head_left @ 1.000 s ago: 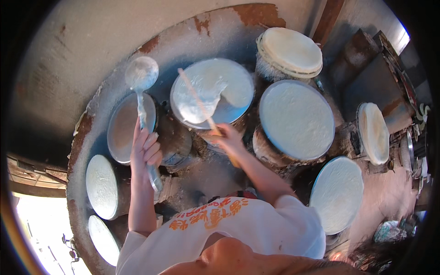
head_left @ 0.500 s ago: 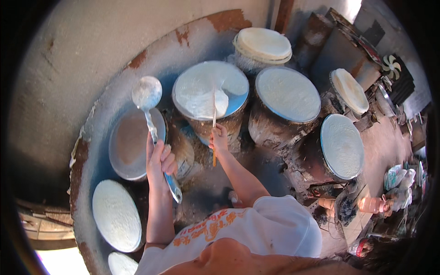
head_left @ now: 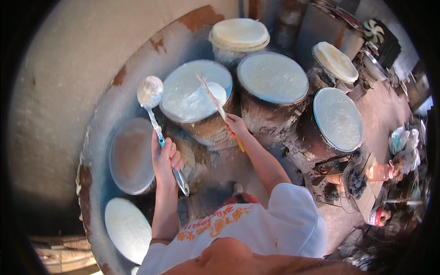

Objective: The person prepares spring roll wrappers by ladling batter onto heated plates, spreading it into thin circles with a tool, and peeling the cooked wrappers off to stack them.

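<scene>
My left hand is closed round the handle of a ladle. The ladle's batter-coated bowl is raised, left of a round griddle on a drum-shaped stove. Closed on a flat wooden stick, my right hand is at the griddle's near right edge. The stick slants up to the left over the griddle, across white batter; whether its tip touches the batter, I cannot tell. Batter covers most of the griddle, with a thicker, brighter patch near the stick.
White-coated griddles stand to the right, farther right and lower left. A brownish griddle is below the ladle. Pale round sheets are stacked at the back. A curved wall bounds the left; a fan is far right.
The wooden stick has swung from upright to a leftward slant, and my right hand has shifted right. The batter's bluish bare gap at the right is now covered. The whole view has shifted somewhat.
</scene>
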`<state>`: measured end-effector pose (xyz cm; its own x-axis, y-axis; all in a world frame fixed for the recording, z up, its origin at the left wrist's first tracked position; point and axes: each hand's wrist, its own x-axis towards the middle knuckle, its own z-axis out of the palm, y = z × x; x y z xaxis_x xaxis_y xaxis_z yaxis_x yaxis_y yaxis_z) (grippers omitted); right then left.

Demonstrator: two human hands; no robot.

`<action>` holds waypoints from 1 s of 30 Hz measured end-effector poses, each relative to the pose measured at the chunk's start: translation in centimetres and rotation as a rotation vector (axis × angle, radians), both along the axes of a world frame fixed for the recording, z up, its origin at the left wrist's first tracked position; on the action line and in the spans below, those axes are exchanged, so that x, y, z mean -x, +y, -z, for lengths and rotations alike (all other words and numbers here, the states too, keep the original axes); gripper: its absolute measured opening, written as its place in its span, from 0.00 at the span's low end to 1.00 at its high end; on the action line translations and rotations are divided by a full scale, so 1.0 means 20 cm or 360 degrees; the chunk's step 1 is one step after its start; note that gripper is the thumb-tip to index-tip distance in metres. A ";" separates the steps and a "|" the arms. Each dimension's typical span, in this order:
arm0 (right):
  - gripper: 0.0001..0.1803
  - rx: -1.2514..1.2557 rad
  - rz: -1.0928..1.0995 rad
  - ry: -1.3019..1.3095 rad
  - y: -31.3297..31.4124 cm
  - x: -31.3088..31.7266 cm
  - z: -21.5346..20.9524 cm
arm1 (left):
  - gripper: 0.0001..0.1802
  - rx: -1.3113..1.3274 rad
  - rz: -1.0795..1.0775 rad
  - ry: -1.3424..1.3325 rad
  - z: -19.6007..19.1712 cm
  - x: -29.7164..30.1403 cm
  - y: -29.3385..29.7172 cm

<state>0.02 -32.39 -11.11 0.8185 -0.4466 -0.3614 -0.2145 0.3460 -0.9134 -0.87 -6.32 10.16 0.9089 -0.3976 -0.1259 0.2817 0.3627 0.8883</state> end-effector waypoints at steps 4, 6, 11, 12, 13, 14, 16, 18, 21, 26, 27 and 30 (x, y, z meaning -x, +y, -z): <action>0.16 0.0644 -0.0110 -0.0033 0.04 -0.12 0.07 | 0.31 -0.0085 -0.0101 0.0014 0.01 -0.10 -0.09; 0.16 0.0391 -0.0546 0.0191 0.12 0.19 -0.13 | 0.31 -0.0063 -0.0085 0.0065 0.01 -0.16 -0.05; 0.17 0.0653 -0.0087 0.0048 -0.23 0.19 -0.19 | 0.30 -0.0124 0.0266 0.0202 0.05 -0.28 -0.41; 0.17 0.0670 -0.0091 0.0013 -0.21 0.11 -0.20 | 0.31 -0.0054 0.0275 0.0295 0.08 -0.33 -0.45; 0.17 0.1072 -0.0186 0.0047 -0.14 0.05 -0.21 | 0.31 0.0016 0.0288 0.0387 0.12 -0.38 -0.48; 0.18 0.1476 -0.0256 0.0082 -0.10 -0.01 -0.21 | 0.26 0.0140 0.0307 0.0533 0.18 -0.45 -0.47; 0.20 0.1855 -0.0201 0.0113 -0.13 0.02 -0.14 | 0.13 0.0529 0.0531 0.0842 0.13 -0.56 -0.43; 0.21 0.1438 0.0006 0.0428 -0.23 0.25 -0.16 | 0.18 0.1051 0.0749 0.1339 0.06 -0.56 -0.39; 0.19 0.1669 -0.0008 0.0349 -0.15 0.21 -0.02 | 0.20 0.0929 0.0770 0.1305 0.10 -0.62 -0.44; 0.19 0.1828 -0.0091 0.0308 -0.33 -0.03 -0.06 | 0.19 0.1015 0.0627 0.1725 0.14 -0.70 -0.47; 0.18 0.1786 -0.0049 0.0297 -0.38 -0.01 -0.10 | 0.18 0.1097 0.0576 0.1869 0.15 -0.69 -0.46; 0.16 0.1840 -0.0319 0.0103 -0.38 -0.02 -0.11 | 0.17 0.1002 0.0465 0.1810 0.17 -0.73 -0.50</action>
<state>0.44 -40.05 -8.94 0.9063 -0.4018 0.1309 -0.2287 -0.7268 -0.6476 13.67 -16.37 6.69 0.2931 -0.8286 -0.4770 0.8871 0.4218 -0.1875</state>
